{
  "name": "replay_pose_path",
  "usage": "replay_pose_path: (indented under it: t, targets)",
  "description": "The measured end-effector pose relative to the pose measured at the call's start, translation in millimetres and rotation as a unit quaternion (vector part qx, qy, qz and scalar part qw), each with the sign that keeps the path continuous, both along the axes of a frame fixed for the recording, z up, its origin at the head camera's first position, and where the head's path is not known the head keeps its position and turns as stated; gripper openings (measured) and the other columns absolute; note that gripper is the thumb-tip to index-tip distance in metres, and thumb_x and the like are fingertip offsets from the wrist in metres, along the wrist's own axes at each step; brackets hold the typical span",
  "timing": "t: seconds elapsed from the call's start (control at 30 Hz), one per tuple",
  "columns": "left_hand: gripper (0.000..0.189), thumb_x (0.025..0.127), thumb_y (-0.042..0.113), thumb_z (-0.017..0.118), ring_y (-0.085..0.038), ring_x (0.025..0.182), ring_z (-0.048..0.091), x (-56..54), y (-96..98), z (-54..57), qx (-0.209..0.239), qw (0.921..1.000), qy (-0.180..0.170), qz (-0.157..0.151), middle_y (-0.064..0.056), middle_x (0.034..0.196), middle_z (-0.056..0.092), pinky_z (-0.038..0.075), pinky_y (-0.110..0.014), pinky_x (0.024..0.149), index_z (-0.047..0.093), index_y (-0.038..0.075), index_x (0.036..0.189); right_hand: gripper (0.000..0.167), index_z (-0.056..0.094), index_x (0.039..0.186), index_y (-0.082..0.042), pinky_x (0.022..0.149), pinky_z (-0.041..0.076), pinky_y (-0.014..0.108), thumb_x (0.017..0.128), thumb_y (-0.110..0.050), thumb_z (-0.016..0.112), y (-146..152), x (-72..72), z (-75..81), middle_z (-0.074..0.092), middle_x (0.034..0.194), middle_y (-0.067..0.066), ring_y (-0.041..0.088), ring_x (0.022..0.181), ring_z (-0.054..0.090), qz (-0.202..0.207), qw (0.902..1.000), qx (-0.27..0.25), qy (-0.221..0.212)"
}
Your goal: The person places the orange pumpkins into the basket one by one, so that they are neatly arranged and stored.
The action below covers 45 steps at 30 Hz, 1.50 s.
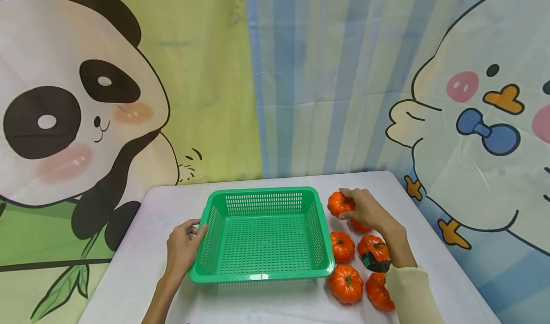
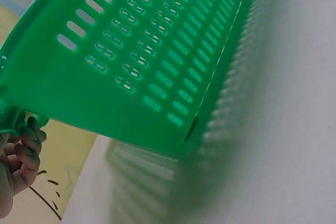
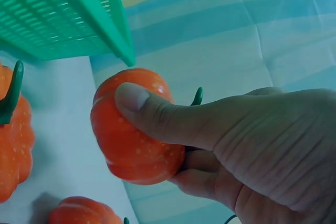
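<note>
An orange pumpkin [image 1: 339,203] is being held just right of the basket's far corner, and whether it touches the desk cannot be told. It is pinched by the right hand [image 1: 365,208], thumb laid across one side, fingers curled round the other, parted only by the pumpkin's width. Beside it, the green basket [image 1: 264,245] is seen with nothing inside, its left rim gripped by the left hand [image 1: 184,247], fingers closed beneath the edge. Along the basket's right side, five more pumpkins [image 1: 345,284] are gathered on the white desk [image 1: 301,309], one of them partly covered by the right hand. Behind, a printed cloth [image 1: 309,76] is hung, decorated with a panda [image 1: 107,90] and a chick [image 1: 472,171].
</note>
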<state>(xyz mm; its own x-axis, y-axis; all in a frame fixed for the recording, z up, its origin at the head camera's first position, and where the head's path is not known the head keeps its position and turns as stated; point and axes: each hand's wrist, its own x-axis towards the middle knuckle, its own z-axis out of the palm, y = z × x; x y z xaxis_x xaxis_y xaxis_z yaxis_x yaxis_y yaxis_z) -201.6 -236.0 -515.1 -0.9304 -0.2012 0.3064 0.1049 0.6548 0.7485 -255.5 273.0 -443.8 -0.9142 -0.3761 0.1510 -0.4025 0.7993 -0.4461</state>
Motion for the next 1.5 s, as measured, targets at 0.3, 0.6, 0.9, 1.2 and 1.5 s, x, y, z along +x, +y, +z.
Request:
replay_pose_path:
  t: [0.3, 0.6, 0.9, 1.2, 1.5]
  targets:
    - [0.036, 0.107, 0.023, 0.074, -0.006, 0.06, 0.06, 0.6, -0.3, 0.1, 0.004, 1.0, -0.002, -0.004, -0.01, 0.079, 0.074, 0.045, -0.026, 0.058, 0.076, -0.006, 0.127, 0.072, 0.061, 0.148, 0.011, 0.108, 0.053, 0.064, 0.09, -0.019, 0.091, -2.7, 4.4, 10.1, 0.073, 0.136, 0.024, 0.037, 0.116, 0.068, -0.001, 0.9999, 0.006, -0.013]
    - [0.035, 0.106, 0.022, 0.074, -0.007, 0.06, 0.058, -0.1, -0.4, 0.5, 0.003, 1.0, -0.002, -0.001, -0.01, 0.078, 0.073, 0.045, -0.026, 0.058, 0.076, -0.006, 0.127, 0.071, 0.063, 0.148, 0.008, 0.107, 0.053, 0.063, 0.089, -0.019, 0.092, -6.3, 10.4, 21.2, 0.076, 0.132, 0.02, 0.033, 0.112, 0.067, 0.011, 0.9999, -0.002, -0.004]
    - [0.036, 0.107, 0.023, 0.073, -0.009, 0.061, 0.058, -0.5, 0.6, 2.1, 0.004, 1.0, -0.007, 0.0, -0.011, 0.079, 0.073, 0.045, -0.026, 0.059, 0.076, -0.006, 0.127, 0.074, 0.063, 0.15, 0.004, 0.102, 0.052, 0.059, 0.087, -0.02, 0.094, -9.4, 16.1, 31.5, 0.077, 0.126, 0.014, 0.028, 0.106, 0.062, 0.021, 0.9998, 0.001, 0.001]
    - [0.036, 0.107, 0.024, 0.073, -0.009, 0.062, 0.059, 0.0, 0.9, 1.3, 0.007, 0.9999, -0.011, 0.003, -0.011, 0.078, 0.073, 0.044, -0.026, 0.06, 0.076, -0.006, 0.127, 0.073, 0.064, 0.149, 0.003, 0.1, 0.055, 0.05, 0.085, -0.017, 0.095, -18.2, 21.4, 41.8, 0.079, 0.128, 0.01, 0.023, 0.105, 0.065, 0.035, 0.9993, 0.005, -0.009]
    - [0.036, 0.107, 0.023, 0.073, -0.009, 0.062, 0.059, -0.5, 1.4, 0.2, 0.007, 1.0, -0.006, 0.002, -0.01, 0.079, 0.073, 0.045, -0.026, 0.06, 0.076, -0.006, 0.128, 0.076, 0.066, 0.149, -0.002, 0.095, 0.05, 0.042, 0.082, -0.021, 0.097, -30.3, 28.3, 51.4, 0.08, 0.126, 0.005, 0.02, 0.103, 0.062, 0.041, 0.999, 0.004, -0.016]
